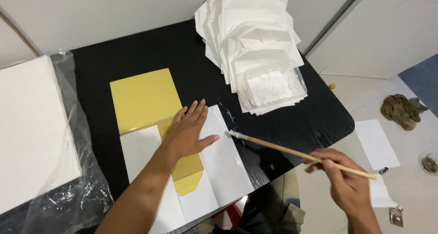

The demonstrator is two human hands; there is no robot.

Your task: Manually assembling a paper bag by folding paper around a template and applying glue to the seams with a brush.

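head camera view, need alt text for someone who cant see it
A person's left hand presses flat on a partly folded gold-and-white paper sheet on a black table, while the right hand holds a thin wooden brush with its tip at the sheet's edge. Behind sits a stack of folded white papers topped by a clear tub of white paste.

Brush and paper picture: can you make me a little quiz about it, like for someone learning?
1. True or false: the left hand lies flat on the paper.
2. Which hand holds the brush?
3. What sits on the stack of white sheets? A) a clear tub B) a cup C) scissors

Key: 1 true. 2 the right hand. 3 A.
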